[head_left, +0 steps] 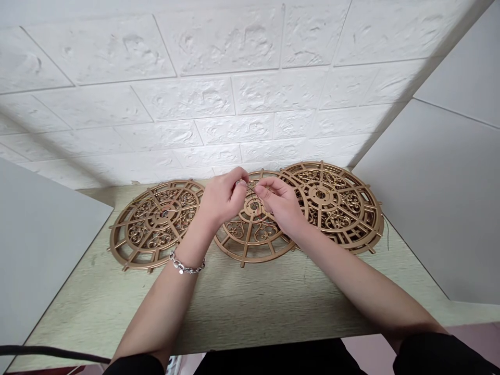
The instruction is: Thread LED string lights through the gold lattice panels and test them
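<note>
Both my hands meet above a round gold openwork disc (245, 250) with spokes and scroll patterns, lying in the middle of the table. Fingers closed, my left hand (225, 195) pinches a thin dark wire (252, 188) near the disc's hub. From the other side my right hand (282, 200) pinches the same wire between thumb and fingertips. Part of the wire hangs down toward the hub. My hands cover the upper part of this disc.
To the left lie similar gold discs (156, 221), and a stack of them (336, 200) sits at the right, overlapping the middle one. A white brick-pattern wall (207, 96) rises behind. Grey panels (437, 208) flank the pale table (242, 302). A black cable (54, 353) crosses the lower left.
</note>
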Tool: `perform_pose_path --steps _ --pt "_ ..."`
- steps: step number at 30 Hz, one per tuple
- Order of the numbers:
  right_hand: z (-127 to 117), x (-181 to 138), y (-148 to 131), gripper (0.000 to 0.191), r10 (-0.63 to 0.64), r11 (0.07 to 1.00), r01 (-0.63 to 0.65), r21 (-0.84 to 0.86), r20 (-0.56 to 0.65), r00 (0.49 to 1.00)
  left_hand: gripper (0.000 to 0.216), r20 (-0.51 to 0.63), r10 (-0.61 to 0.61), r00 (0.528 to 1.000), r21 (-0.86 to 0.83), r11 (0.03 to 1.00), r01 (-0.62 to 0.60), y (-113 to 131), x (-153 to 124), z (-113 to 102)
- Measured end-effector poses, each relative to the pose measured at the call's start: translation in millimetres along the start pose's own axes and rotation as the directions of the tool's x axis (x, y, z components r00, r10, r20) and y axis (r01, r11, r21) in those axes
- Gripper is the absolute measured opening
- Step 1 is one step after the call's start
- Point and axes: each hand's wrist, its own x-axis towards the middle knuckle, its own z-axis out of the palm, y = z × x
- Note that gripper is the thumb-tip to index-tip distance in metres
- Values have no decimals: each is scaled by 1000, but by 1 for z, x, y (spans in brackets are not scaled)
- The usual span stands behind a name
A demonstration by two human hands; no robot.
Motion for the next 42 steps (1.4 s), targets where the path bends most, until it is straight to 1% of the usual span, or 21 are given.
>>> perform_pose_path --steps 2,4,6,7,9,10,12,14,15,17,19,20,22,25,28,29,30,31,35,38,42 --pt "-1 1 1 29 -34 999 32 -40 -43 999 19 -33 -75 997 -69 995 72 -4 2 -1" --pt "-1 1 1 28 -70 995 64 -76 -73 995 19 -55 -173 983 -184 970 160 -11 4 -1" --pt "-1 1 1 26 -105 991 96 -98 -93 990 18 -29 -303 952 -353 895 274 -18 7 -1" --pt "0 -1 0 25 -127 987 116 -109 -104 986 18 10 -371 928 -446 829 336 -21 9 0" --pt "1 -4 -1 22 -180 975 164 -151 -106 978 17 126 -475 871 -614 652 444 -25 11 1" --pt "1 -7 -1 20 -214 962 195 -189 -85 973 17 185 -506 842 -679 554 482 -26 12 1" --pt "2 -12 -1 17 -299 912 285 -295 -1 954 18 280 -535 797 -763 380 523 -26 14 1" --pt "3 -15 3 16 -411 807 422 -413 120 904 19 342 -551 761 -806 245 539 -25 15 2" --pt "3 -17 5 15 -473 730 504 -461 190 860 19 368 -559 743 -818 185 544 -24 15 2" --pt "2 -19 10 14 -569 539 657 -526 348 745 19 417 -567 710 -836 66 544 -22 16 2" --pt "2 -20 16 15 -586 352 750 -559 493 643 21 473 -557 683 -843 -60 535 -22 16 2" --pt "2 -20 18 17 -570 278 772 -571 549 612 21 504 -540 674 -840 -125 529 -23 16 2" --pt "4 -21 20 23 -529 166 788 -592 621 578 21 567 -486 665 -819 -250 516 -24 15 3" --pt "6 -22 21 28 -525 34 793 -608 664 532 20 636 -415 651 -770 -401 496 -26 14 4" --pt "7 -22 20 26 -592 -36 792 -609 652 474 21 669 -378 640 -733 -479 483 -25 13 6" --pt "7 -22 20 26 -614 -43 793 -608 642 459 21 674 -367 641 -725 -491 482 -24 12 6" --pt "7 -22 20 25 -627 -40 792 -609 633 455 21 679 -357 642 -719 -498 484 -23 12 7" --pt "7 -22 21 25 -629 -30 789 -614 625 463 21 682 -351 642 -716 -500 488 -22 12 7" --pt "7 -22 21 27 -584 60 780 -623 612 534 21 679 -356 641 -721 -486 494 -22 12 7" --pt "7 -22 21 27 -584 99 780 -618 598 549 21 669 -371 644 -733 -474 488 -24 12 6" --pt "5 -22 21 27 -584 87 759 -645 584 564 22 666 -380 642 -738 -461 493 -25 12 6"
